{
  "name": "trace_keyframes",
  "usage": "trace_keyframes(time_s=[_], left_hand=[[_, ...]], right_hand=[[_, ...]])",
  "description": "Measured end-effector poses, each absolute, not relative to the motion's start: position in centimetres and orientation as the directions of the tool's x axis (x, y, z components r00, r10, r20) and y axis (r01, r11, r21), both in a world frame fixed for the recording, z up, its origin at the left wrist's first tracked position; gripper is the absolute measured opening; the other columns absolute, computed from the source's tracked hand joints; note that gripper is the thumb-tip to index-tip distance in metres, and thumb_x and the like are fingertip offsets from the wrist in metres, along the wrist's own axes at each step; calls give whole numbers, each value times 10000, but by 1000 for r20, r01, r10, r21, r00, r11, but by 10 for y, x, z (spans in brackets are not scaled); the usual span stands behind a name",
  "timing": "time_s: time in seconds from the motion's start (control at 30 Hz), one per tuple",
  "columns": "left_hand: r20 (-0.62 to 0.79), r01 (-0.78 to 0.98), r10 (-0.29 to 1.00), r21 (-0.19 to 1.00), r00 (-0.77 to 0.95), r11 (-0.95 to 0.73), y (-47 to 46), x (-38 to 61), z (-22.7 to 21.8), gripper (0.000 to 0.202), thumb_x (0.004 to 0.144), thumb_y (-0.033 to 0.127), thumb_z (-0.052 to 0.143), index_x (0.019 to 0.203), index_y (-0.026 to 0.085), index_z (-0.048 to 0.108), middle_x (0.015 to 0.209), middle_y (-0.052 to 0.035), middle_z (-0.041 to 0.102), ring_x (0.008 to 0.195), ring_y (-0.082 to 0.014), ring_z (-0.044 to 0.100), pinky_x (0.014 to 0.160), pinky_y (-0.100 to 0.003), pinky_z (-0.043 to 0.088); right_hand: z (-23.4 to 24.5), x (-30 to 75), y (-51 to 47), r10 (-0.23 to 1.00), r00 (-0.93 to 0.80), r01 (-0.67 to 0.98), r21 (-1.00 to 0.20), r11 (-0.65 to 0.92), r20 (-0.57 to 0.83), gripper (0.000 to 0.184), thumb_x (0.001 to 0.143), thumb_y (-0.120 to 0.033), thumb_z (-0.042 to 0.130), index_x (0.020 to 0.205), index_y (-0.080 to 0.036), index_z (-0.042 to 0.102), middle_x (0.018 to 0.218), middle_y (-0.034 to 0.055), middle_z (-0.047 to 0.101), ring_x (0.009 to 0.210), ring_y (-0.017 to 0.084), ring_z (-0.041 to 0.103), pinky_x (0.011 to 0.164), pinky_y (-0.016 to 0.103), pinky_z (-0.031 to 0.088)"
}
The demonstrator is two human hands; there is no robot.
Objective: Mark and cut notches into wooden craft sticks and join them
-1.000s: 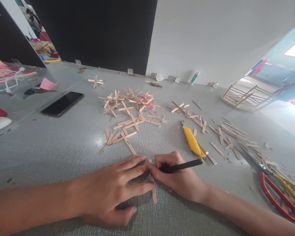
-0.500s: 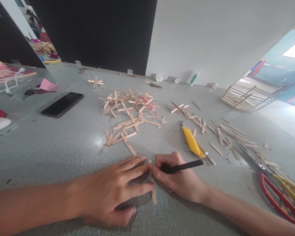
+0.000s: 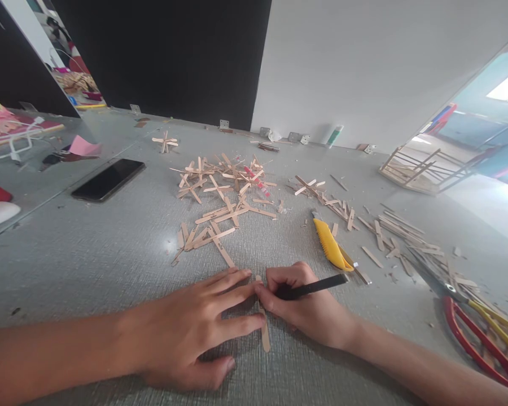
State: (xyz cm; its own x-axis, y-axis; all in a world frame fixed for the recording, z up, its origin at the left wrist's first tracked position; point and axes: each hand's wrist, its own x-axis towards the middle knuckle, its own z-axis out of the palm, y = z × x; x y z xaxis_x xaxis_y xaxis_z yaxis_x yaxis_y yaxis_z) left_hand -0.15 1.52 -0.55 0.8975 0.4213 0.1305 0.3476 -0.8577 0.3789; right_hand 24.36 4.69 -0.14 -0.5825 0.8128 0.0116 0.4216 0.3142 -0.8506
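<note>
A wooden craft stick (image 3: pixel 266 337) lies lengthwise on the grey table between my hands. My left hand (image 3: pixel 205 327) is spread flat, with its fingertips resting on the stick's left edge. In my right hand (image 3: pixel 305 304), the fingers are pinched around a black pen (image 3: pixel 315 287) that slants up to the right. The pen's tip is hidden behind my fingers, over the stick's upper part. Beyond my hands lies a loose pile of craft sticks (image 3: pixel 228 211), some with dark marks on them.
A yellow box cutter (image 3: pixel 331 243) lies beyond my right hand. Scissors with red and yellow handles (image 3: pixel 476 332) are at the right, beside stick scraps (image 3: pixel 400 225). A phone (image 3: pixel 109 179) lies at the left. Black and white panels (image 3: pixel 364 73) stand at the back.
My right hand and the pen have shifted very slightly left, and now cover the dark mark that showed on the stick. My left hand stays in place.
</note>
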Motion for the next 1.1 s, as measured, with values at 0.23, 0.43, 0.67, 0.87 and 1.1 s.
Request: trace_keyframes(time_s=[0.23, 0.43, 0.67, 0.87, 1.1], left_hand=[[140, 333, 414, 395, 899, -856, 16, -3, -5, 616, 910, 325, 641, 1492, 175, 504, 1628, -188, 414, 1528, -426, 327, 1226, -588, 339], [47, 365, 411, 378, 910, -851, 16, -3, -1, 734, 862, 278, 681, 1551, 193, 442, 1695, -180, 273, 1557, -433, 239, 1234, -595, 318], [103, 338, 414, 418, 905, -843, 16, -5, -4, 695, 887, 251, 646, 1550, 208, 439, 1696, -153, 283, 1555, -421, 257, 1230, -604, 320], [96, 355, 422, 392, 902, -849, 15, -4, -2, 643, 900, 265, 644, 1517, 185, 480, 1674, -186, 326, 1541, -444, 282, 1193, -618, 378], [13, 400, 430, 342, 903, -851, 16, -3, 4, 693, 911, 332, 656, 1561, 244, 434, 1691, -191, 276, 1549, -475, 231, 1166, -675, 373]], right_hand=[[-4, 248, 44, 820, -553, 364, -928, 82, -144, 366, 952, -403, 639, 676, -217, 487, 519, -67, 477, 405, 73, 379, 388, 215, 275], [29, 269, 65, 831, -542, 575, -667, 474, 123, 269, 1024, -399, 582, 846, -205, 639, 652, -15, 599, 574, 126, 508, 542, 259, 403], [50, 358, 139, 858, -415, 909, 157, 385, 303, 293, 963, -124, 389, 1093, -194, 642, 934, 98, 703, 623, 185, 602, 545, 309, 392], [27, 397, 170, 892, -391, 885, 359, 298, 225, 385, 848, 42, 395, 1034, -146, 675, 832, 97, 674, 528, 169, 589, 472, 280, 296], [21, 382, 161, 722, -690, 684, 371, 628, 52, 658, 848, 91, 436, 1358, -280, 624, 1438, 113, 605, 1134, 237, 683, 842, 343, 555]])
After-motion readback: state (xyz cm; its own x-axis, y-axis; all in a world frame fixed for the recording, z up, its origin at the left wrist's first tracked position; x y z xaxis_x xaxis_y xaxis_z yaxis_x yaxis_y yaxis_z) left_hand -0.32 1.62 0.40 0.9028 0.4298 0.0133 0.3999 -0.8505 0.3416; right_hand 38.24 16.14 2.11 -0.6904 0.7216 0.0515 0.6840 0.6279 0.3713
